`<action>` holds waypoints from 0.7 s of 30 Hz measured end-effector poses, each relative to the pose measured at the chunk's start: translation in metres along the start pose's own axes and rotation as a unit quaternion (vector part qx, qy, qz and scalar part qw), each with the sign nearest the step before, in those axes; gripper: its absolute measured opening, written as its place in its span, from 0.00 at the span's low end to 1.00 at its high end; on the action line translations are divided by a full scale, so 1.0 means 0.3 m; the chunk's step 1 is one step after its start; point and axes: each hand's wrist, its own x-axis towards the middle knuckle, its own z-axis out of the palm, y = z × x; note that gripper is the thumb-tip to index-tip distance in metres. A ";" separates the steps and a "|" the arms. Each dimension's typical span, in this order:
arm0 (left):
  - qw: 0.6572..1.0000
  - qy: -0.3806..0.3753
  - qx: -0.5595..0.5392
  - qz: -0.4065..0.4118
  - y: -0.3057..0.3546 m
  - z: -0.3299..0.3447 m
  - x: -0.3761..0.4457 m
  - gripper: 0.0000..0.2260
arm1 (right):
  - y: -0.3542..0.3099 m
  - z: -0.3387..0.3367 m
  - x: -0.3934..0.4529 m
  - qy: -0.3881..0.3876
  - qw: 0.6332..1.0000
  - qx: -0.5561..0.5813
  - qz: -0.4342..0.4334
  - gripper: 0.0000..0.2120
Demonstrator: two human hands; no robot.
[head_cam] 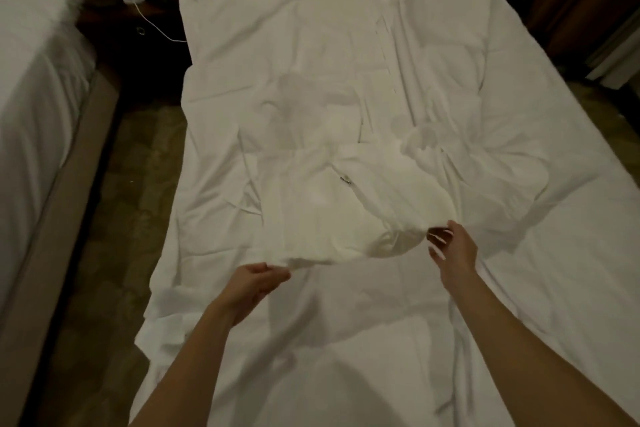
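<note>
Right now my left hand (pixel 259 279) pinches the near edge of the white garment (pixel 329 211) lying crumpled on the bed (pixel 346 357); my right hand (pixel 453 250) sits at its right corner, whether gripping I cannot tell.

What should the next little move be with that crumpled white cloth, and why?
Probably closing the right hand on the white cloth at its near corner. The left hand already pinches the cloth's near edge, while the right hand lies open just beside it. Held by both, it could be pulled flat on the bed.
</note>
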 end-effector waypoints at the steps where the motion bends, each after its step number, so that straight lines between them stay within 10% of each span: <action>1: 1.000 -0.018 0.022 -0.012 -0.030 0.001 -0.015 0.02 | 0.043 -0.014 -0.009 -0.022 0.999 0.020 0.033 0.09; 7: 0.975 0.040 0.204 0.073 -0.138 0.074 -0.059 0.14 | 0.412 -0.075 -0.097 -0.051 0.976 -0.073 0.197 0.08; 12: 0.890 0.091 0.340 0.289 -0.134 0.122 -0.098 0.19 | 0.548 0.004 -0.202 -0.153 0.945 -0.086 0.276 0.08; 21: 0.902 0.161 0.195 0.351 0.041 0.199 -0.137 0.15 | 0.495 0.266 -0.195 -0.209 0.947 0.119 0.214 0.24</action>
